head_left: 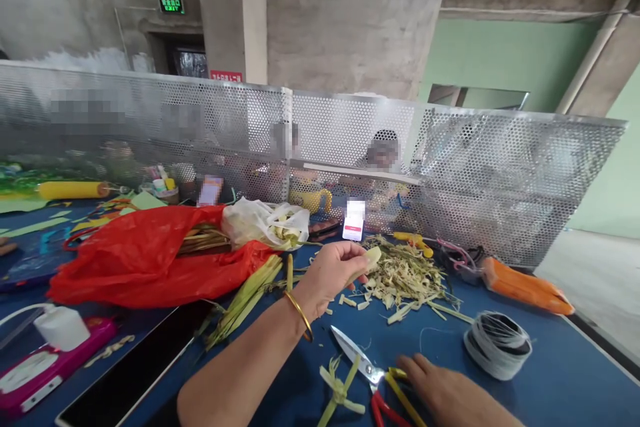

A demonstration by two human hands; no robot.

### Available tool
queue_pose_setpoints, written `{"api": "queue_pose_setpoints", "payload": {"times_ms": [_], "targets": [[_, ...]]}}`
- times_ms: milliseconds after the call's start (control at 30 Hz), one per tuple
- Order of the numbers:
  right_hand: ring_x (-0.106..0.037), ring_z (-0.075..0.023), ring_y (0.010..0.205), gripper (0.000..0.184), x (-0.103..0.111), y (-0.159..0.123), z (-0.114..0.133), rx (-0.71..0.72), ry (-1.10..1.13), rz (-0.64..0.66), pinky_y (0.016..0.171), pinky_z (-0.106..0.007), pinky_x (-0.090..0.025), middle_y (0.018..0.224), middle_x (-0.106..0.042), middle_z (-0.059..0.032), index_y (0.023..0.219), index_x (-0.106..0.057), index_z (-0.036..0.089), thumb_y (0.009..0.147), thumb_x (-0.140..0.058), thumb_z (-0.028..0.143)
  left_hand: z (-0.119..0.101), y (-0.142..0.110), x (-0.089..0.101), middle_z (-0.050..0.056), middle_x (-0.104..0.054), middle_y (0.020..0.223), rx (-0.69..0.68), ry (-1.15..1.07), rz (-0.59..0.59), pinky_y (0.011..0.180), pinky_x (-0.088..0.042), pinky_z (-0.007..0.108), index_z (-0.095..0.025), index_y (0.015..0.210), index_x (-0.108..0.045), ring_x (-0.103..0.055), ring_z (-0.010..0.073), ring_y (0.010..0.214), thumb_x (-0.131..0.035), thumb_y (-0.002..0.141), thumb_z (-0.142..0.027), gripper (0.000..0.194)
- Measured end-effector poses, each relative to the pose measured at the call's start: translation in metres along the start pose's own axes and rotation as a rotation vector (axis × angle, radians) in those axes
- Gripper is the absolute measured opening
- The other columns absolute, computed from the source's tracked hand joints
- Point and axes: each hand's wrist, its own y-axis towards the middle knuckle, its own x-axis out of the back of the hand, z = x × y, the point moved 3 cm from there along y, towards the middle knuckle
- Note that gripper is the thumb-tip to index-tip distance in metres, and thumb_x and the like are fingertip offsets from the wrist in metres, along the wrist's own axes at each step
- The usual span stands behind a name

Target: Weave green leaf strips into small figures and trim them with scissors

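Observation:
My left hand (343, 270), with a gold bangle on the wrist, is closed in a pinch on a pale piece of husk (373, 256) above the table. Lower right, my right hand (443, 387) reaches with stretched fingers to the yellow handle of the scissors (371, 371); whether it touches the handle I cannot tell. The scissors lie with blades slightly apart, one handle yellow and one red. A small knotted figure of husk strips (340, 392) sits left of them. Behind my left hand spreads a heap of husk scraps (407, 273).
A roll of clear line (499, 345) and an orange packet (527, 285) lie right. Left are a red plastic bag (145, 253), long husks (245, 297), a large dark tablet (140, 367) and a pink power strip (55, 360). A perforated metal partition (350, 127) stands behind; people sit beyond it.

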Motion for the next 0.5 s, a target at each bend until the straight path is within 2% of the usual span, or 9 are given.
{"api": "queue_pose_setpoints", "payload": {"times_ms": [67, 100, 200, 300, 433, 500], "targets": [[-0.063, -0.0283, 0.103, 0.067, -0.024, 0.002, 0.001, -0.017, -0.048, 0.038, 0.083, -0.030, -0.049, 0.121, -0.062, -0.0154, 0.130, -0.054, 0.020, 0.064, -0.060, 0.010, 0.001, 0.000, -0.001, 0.001, -0.061, 0.065, 0.013, -0.026, -0.002, 0.048, -0.038, 0.020, -0.016, 0.074, -0.060, -0.057, 0.0100, 0.059, -0.065, 0.074, -0.028, 0.012], [-0.064, -0.0285, 0.101, 0.074, -0.032, 0.005, 0.003, -0.029, -0.066, 0.065, 0.082, -0.030, -0.049, 0.121, -0.062, -0.0152, 0.134, -0.050, 0.020, 0.061, -0.059, 0.007, 0.002, 0.000, -0.001, 0.001, -0.061, 0.066, 0.017, -0.040, 0.001, 0.047, -0.038, 0.020, -0.016, 0.073, -0.060, -0.057, 0.0104, 0.060, -0.067, 0.072, -0.030, 0.015], [-0.067, -0.0302, 0.091, 0.088, -0.040, 0.015, 0.007, -0.089, -0.103, 0.121, 0.073, -0.028, -0.050, 0.114, -0.065, -0.0162, 0.138, -0.045, 0.017, 0.052, -0.059, 0.004, 0.005, -0.001, -0.001, 0.001, -0.060, 0.065, 0.036, -0.077, 0.014, 0.046, -0.036, 0.019, -0.016, 0.071, -0.059, -0.055, 0.0099, 0.059, -0.073, 0.066, -0.033, 0.022], [-0.069, -0.0273, 0.080, 0.074, -0.025, 0.010, 0.006, -0.109, -0.033, 0.068, 0.063, -0.026, -0.046, 0.097, -0.071, -0.0123, 0.130, -0.054, 0.019, 0.057, -0.058, 0.010, 0.007, 0.001, 0.000, 0.001, -0.061, 0.066, 0.041, -0.121, 0.009, 0.049, -0.036, 0.018, -0.016, 0.071, -0.059, -0.054, 0.0081, 0.058, -0.074, 0.065, -0.031, 0.022], [-0.068, -0.0216, 0.074, 0.028, 0.014, -0.013, -0.009, -0.084, 0.206, -0.036, 0.062, -0.024, -0.044, 0.079, -0.073, -0.0047, 0.094, -0.069, 0.026, 0.072, -0.053, 0.020, 0.012, 0.005, 0.001, 0.000, -0.061, 0.068, 0.041, -0.189, 0.007, 0.052, -0.039, 0.019, -0.014, 0.074, -0.065, -0.052, 0.0067, 0.057, -0.076, 0.063, -0.025, 0.019], [-0.066, -0.0210, 0.073, 0.022, 0.030, -0.021, -0.020, -0.091, 0.354, -0.080, 0.063, -0.024, -0.046, 0.078, -0.071, -0.0040, 0.091, -0.069, 0.026, 0.076, -0.053, 0.025, 0.015, 0.006, 0.001, 0.000, -0.061, 0.069, 0.053, -0.213, 0.006, 0.051, -0.039, 0.019, -0.014, 0.077, -0.066, -0.053, 0.0070, 0.058, -0.075, 0.063, -0.025, 0.019]]}}
